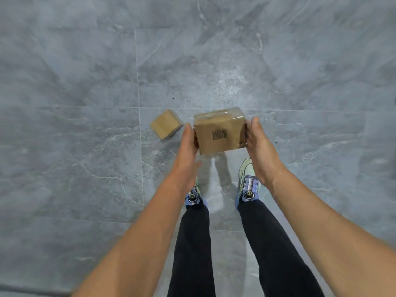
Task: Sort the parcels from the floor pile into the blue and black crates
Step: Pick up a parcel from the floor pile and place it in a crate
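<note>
A brown cardboard parcel (220,131) with a printed barcode and clear tape on top is held above the floor between both hands. My left hand (188,144) grips its left side. My right hand (257,144) grips its right side, fingers wrapped behind the box. A smaller brown cardboard parcel (166,124) lies on the grey floor just left of the held one. No blue or black crate is in view.
Grey marbled floor tiles (85,82) fill the view. My two feet in blue and green shoes (248,185) stand directly below the held parcel, legs in black trousers.
</note>
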A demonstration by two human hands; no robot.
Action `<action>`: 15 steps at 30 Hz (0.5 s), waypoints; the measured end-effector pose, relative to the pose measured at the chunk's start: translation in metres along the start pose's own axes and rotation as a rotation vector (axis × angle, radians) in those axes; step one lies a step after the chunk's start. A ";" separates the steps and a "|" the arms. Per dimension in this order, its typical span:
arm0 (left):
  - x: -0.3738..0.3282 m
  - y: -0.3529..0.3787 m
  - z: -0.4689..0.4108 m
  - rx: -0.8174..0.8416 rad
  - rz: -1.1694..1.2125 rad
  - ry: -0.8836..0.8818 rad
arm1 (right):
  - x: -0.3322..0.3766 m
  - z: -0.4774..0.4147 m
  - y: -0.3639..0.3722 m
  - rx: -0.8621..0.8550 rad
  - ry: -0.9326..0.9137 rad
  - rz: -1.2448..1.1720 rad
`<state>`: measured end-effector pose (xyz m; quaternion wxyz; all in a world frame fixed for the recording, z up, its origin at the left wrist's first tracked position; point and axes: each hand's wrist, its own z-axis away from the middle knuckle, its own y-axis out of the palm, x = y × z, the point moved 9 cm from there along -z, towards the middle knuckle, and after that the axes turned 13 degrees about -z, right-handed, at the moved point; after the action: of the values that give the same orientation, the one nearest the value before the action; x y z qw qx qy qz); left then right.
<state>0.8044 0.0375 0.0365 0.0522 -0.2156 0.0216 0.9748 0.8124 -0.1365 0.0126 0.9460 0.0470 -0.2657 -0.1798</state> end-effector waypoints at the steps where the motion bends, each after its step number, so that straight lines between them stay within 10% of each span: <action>1: -0.021 0.008 0.023 0.003 -0.023 0.034 | 0.021 0.023 -0.002 -0.005 -0.032 -0.015; 15: -0.255 0.139 0.316 0.271 -0.411 0.505 | 0.262 0.357 -0.036 -0.066 -0.556 -0.245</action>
<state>0.8868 -0.1039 0.4329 0.2686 -0.4410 0.1191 0.8480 0.8234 -0.2634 0.4381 0.8093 -0.0032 -0.5009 -0.3069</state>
